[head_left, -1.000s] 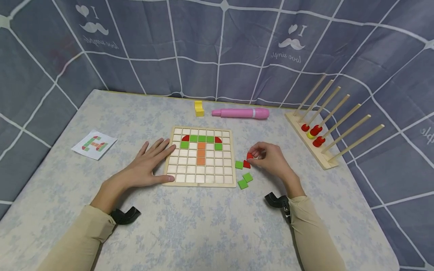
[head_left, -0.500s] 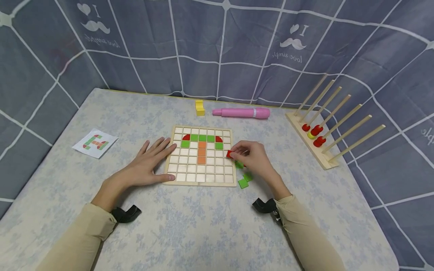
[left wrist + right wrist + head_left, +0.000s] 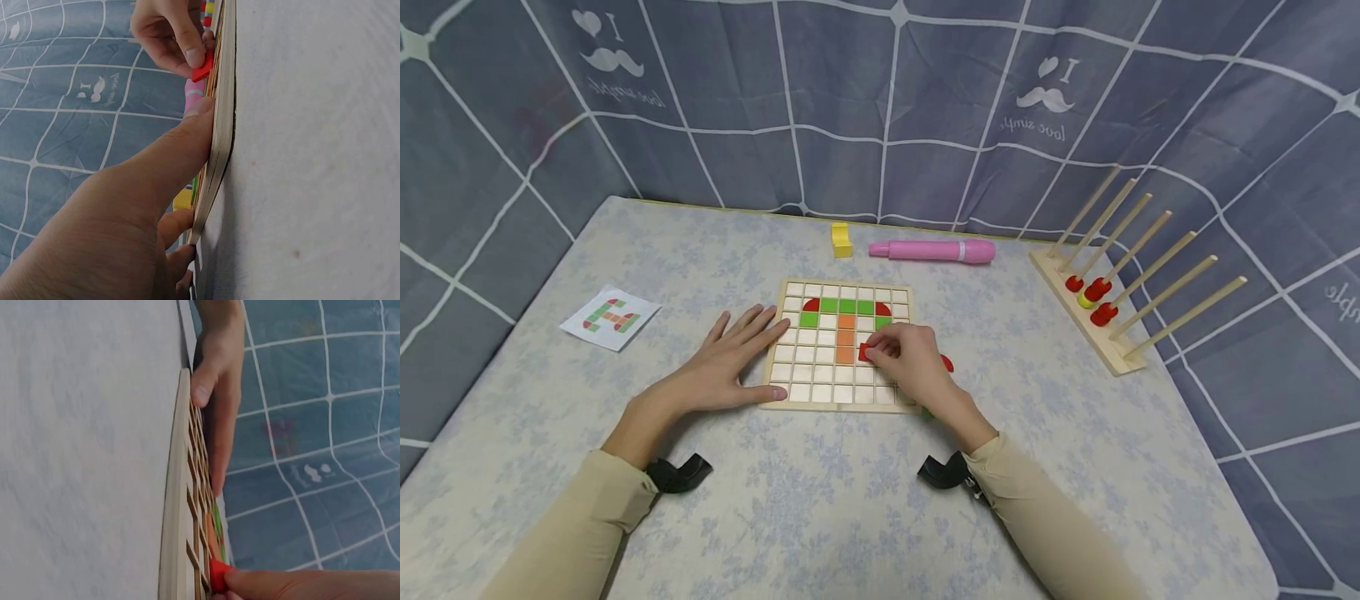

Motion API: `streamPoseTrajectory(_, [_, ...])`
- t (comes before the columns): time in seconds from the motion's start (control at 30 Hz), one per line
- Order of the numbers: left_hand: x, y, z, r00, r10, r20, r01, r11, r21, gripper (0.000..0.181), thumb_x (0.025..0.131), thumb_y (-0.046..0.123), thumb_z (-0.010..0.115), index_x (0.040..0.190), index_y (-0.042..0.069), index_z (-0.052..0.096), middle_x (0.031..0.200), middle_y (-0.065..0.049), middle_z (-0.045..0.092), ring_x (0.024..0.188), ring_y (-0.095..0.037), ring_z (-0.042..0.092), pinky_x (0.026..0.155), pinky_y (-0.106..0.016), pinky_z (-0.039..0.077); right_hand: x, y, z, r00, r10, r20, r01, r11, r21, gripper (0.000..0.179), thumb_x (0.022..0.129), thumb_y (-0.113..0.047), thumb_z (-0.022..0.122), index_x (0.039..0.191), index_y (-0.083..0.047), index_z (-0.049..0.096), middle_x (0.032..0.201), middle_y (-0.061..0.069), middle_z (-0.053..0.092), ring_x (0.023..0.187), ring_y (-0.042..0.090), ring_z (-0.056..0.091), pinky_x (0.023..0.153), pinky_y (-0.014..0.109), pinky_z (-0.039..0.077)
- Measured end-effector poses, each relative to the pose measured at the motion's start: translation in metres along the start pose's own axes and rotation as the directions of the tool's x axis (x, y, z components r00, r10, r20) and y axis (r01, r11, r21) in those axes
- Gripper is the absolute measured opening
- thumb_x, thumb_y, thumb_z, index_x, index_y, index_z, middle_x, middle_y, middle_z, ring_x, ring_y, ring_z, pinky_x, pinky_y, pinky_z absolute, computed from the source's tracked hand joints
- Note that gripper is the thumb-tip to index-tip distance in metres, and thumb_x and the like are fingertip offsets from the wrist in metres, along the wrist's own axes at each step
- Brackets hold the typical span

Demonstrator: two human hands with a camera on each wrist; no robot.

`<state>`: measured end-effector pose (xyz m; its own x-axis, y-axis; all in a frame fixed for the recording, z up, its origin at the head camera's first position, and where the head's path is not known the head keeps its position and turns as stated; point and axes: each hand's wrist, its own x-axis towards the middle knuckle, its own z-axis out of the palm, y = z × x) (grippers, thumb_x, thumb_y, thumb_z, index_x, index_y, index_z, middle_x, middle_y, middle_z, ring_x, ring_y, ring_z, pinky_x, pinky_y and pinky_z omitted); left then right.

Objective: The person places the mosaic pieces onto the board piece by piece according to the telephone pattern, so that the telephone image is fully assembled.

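Pinching narrowly with the right-hand grip [image 3: 913, 358]: one small flat red tile [image 3: 863, 352], partly hidden by thumb and fingertips. Holding it at the square pale-wood grid board [image 3: 842, 407], just right of the lowest orange square tile [image 3: 846, 356]; not showing whether seated or hovering. Resting the left hand [image 3: 726, 367], spread-fingered, on the board's left edge. Apparently placing a pattern piece; probably calling next for aligning with one cell, pressing flat, releasing.
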<state>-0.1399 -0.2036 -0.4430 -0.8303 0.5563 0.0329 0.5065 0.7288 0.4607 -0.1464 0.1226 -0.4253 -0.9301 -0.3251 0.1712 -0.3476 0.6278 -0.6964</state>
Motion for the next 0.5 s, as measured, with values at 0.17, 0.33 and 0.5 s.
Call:
streamPoseTrajectory(0.17, [0.0007,-0.0007,0.0015,1.000,0.001,-0.002,-0.001,1.000,-0.003,0.103,0.090,0.057,0.077,0.170,0.017,0.025,0.177,-0.016,0.014,0.164,-0.040,0.006,0.128,-0.068,-0.003,-0.0031,-0.0091,0.0043,0.999,-0.042,-0.022,0.039,0.988,-0.149,0.005,0.096,-0.010,0.078,0.093,-0.008,0.081,0.084,0.001,0.073,0.074,0.012,0.063,0.068,0.026,0.054])
streamPoseTrajectory(0.33, [0.0016,-0.0002,0.0025,1.000,0.006,0.002,-0.006,1.000,-0.002,0.103,0.091,0.058,0.076,0.170,0.017,0.024,0.177,-0.015,0.013,0.164,-0.040,0.006,0.128,-0.067,-0.003,-0.0077,-0.0113,0.0001,0.997,-0.082,-0.014,0.077,0.974,-0.213,0.006,0.096,-0.011,0.077,0.096,-0.008,0.082,0.086,0.002,0.071,0.076,0.014,0.062,0.069,0.027,0.053])
streamPoseTrajectory(0.5, [0.0001,0.0000,-0.0004,1.000,-0.002,0.002,0.002,1.000,0.000,0.103,0.091,0.058,0.076,0.170,0.017,0.025,0.177,-0.015,0.013,0.164,-0.040,0.006,0.128,-0.067,-0.003,-0.0051,-0.0089,-0.0026,0.984,-0.177,0.015,0.177,0.970,-0.165,0.018,0.095,-0.008,0.077,0.113,-0.005,0.081,0.104,0.007,0.074,0.086,0.019,0.069,0.074,0.033,0.057])
